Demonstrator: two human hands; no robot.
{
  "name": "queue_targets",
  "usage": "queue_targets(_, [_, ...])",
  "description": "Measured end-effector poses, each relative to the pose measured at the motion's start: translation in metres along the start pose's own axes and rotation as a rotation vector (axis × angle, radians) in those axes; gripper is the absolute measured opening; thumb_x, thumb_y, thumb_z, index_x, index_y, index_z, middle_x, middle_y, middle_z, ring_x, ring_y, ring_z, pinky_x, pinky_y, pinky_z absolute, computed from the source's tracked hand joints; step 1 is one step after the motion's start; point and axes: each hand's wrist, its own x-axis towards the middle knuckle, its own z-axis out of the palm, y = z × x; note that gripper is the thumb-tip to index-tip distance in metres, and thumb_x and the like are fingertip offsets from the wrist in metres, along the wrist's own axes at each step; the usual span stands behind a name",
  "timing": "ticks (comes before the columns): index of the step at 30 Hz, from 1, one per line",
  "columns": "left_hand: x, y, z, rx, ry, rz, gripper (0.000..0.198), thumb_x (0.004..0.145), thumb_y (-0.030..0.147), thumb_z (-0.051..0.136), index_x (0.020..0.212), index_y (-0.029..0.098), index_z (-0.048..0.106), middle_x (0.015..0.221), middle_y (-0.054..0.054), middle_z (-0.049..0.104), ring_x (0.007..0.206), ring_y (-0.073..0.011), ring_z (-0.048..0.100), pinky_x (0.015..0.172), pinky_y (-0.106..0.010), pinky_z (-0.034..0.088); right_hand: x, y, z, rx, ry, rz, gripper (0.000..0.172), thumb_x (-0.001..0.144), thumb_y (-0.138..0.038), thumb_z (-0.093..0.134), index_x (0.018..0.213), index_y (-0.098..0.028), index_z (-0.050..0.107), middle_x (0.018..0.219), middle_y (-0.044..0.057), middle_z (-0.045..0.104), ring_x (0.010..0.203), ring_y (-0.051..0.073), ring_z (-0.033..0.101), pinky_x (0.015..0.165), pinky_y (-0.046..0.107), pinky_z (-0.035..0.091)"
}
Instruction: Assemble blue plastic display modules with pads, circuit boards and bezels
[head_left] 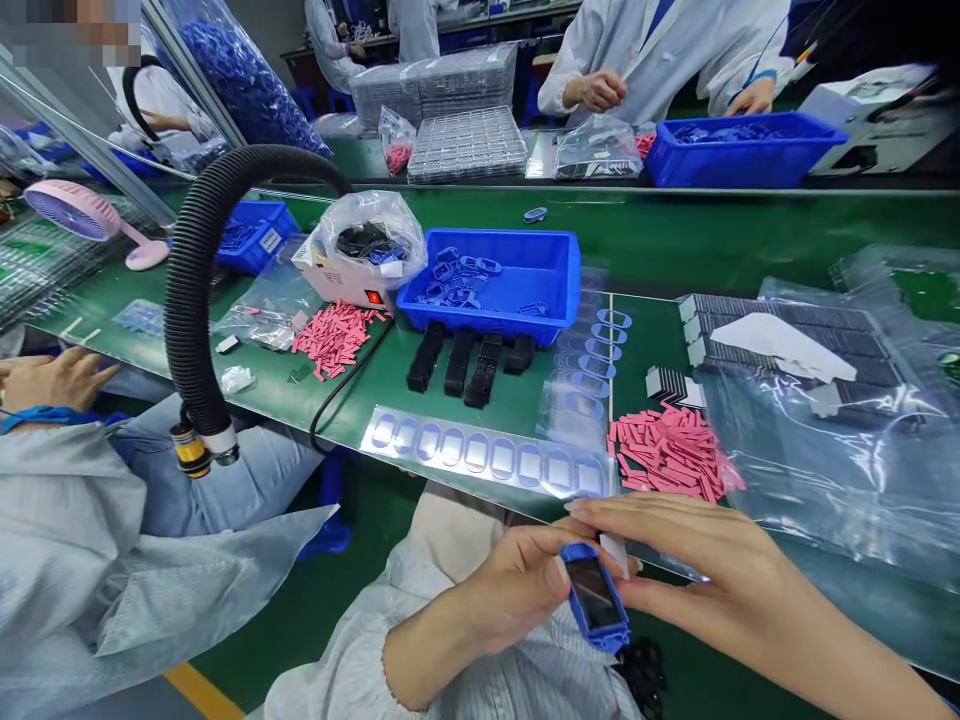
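My left hand (510, 590) is closed round a small blue frame (606, 628) with a dark glossy screen (594, 590) in it, tilted above my lap. The thumb presses on the frame's left edge. Over its right side reaches my right hand (697, 550), fingers long and bent toward the thumb. A small white piece (613, 553) shows between the right fingers and thumb, beside the blue frame; its far end is hidden. Just beyond the hands, on the green bench, lie a clear sheet of oval stickers (475, 452) and a pile of pink strips (667, 450).
A blue bin (566, 290) holds blue frames, with stacks of black parts (484, 368) before it. A black flexible hose (187, 290) arches over the left side, near a co-worker's hand (56, 380). Plastic-wrapped black parts (795, 340) lie right. Another person works across the bench.
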Motion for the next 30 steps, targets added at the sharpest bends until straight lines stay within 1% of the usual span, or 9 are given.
queue_targets(5, [-0.008,-0.01,-0.007,0.016,-0.025,-0.052,0.048,0.057,0.055,0.077,0.082,0.013,0.077,0.077,-0.006,0.063,0.074,-0.0154,0.058,0.076,-0.028,0.045,-0.009,-0.003,-0.002,-0.028,-0.128,-0.012,0.036,0.087,-0.032,0.06,0.122,-0.028,0.051,0.107,-0.002,0.071,0.094,0.013,0.069,0.077,0.021,0.058])
queue_targets(7, [-0.011,-0.015,-0.01,0.007,-0.018,-0.066,0.047,0.058,0.055,0.077,0.082,0.014,0.077,0.073,-0.005,0.063,0.07,-0.014,0.058,0.074,-0.026,0.044,-0.015,-0.005,0.001,-0.042,-0.136,-0.004,0.035,0.088,-0.031,0.058,0.122,-0.027,0.051,0.105,-0.002,0.072,0.092,0.012,0.069,0.076,0.018,0.057])
queue_targets(9, [-0.011,-0.016,-0.01,-0.011,-0.004,-0.06,0.048,0.058,0.057,0.076,0.081,0.015,0.077,0.078,-0.005,0.063,0.071,-0.0143,0.058,0.074,-0.026,0.044,-0.02,-0.009,0.008,-0.074,-0.038,0.02,0.03,0.089,-0.028,0.057,0.118,-0.022,0.053,0.106,0.002,0.071,0.092,0.012,0.069,0.077,0.018,0.056])
queue_targets(12, [-0.009,-0.012,-0.006,-0.008,0.026,-0.031,0.048,0.058,0.059,0.075,0.08,0.016,0.077,0.087,-0.006,0.063,0.074,-0.015,0.058,0.075,-0.026,0.044,-0.025,-0.019,0.024,-0.141,0.243,0.083,0.014,0.086,-0.018,0.058,0.099,-0.017,0.061,0.107,0.01,0.069,0.097,0.017,0.067,0.081,0.024,0.056])
queue_targets(14, [-0.007,-0.009,-0.003,0.005,0.036,-0.027,0.047,0.058,0.057,0.076,0.08,0.016,0.077,0.088,-0.006,0.063,0.075,-0.015,0.058,0.073,-0.024,0.043,-0.028,-0.027,0.035,-0.191,0.408,0.083,0.007,0.081,-0.011,0.06,0.084,-0.016,0.063,0.101,0.012,0.069,0.097,0.02,0.066,0.082,0.028,0.055])
queue_targets(19, [-0.006,-0.01,-0.005,0.02,-0.006,-0.062,0.046,0.06,0.056,0.075,0.082,0.016,0.076,0.117,-0.011,0.059,0.098,-0.022,0.058,0.081,-0.026,0.043,-0.037,-0.037,0.043,-0.35,0.549,0.079,0.012,0.075,-0.003,0.065,0.08,-0.015,0.064,0.087,0.009,0.071,0.088,0.019,0.066,0.079,0.029,0.054])
queue_targets(24, [-0.008,-0.009,-0.016,-0.037,0.067,-0.132,0.042,0.061,0.053,0.076,0.083,0.017,0.075,0.128,-0.012,0.057,0.108,-0.0272,0.059,0.088,-0.033,0.042,-0.059,-0.01,0.037,-0.518,0.723,0.209,0.02,0.068,0.001,0.071,0.08,-0.014,0.065,0.085,0.008,0.072,0.084,0.022,0.069,0.075,0.033,0.056])
queue_targets(27, [-0.008,-0.004,-0.02,-0.075,0.104,-0.109,0.042,0.062,0.054,0.075,0.08,0.017,0.073,0.122,-0.014,0.062,0.105,-0.029,0.061,0.085,-0.036,0.043,-0.07,0.01,0.043,-0.68,0.604,0.126,0.021,0.069,-0.002,0.072,0.085,-0.013,0.066,0.086,0.008,0.075,0.086,0.023,0.071,0.081,0.033,0.055])
queue_targets(30, [-0.009,0.001,-0.02,-0.097,0.063,-0.103,0.04,0.064,0.053,0.074,0.081,0.016,0.074,0.118,-0.013,0.065,0.101,-0.0272,0.063,0.084,-0.034,0.043,-0.077,0.014,0.05,-0.734,0.456,0.122,0.025,0.074,-0.006,0.07,0.097,-0.015,0.066,0.096,0.006,0.075,0.094,0.023,0.07,0.093,0.037,0.049])
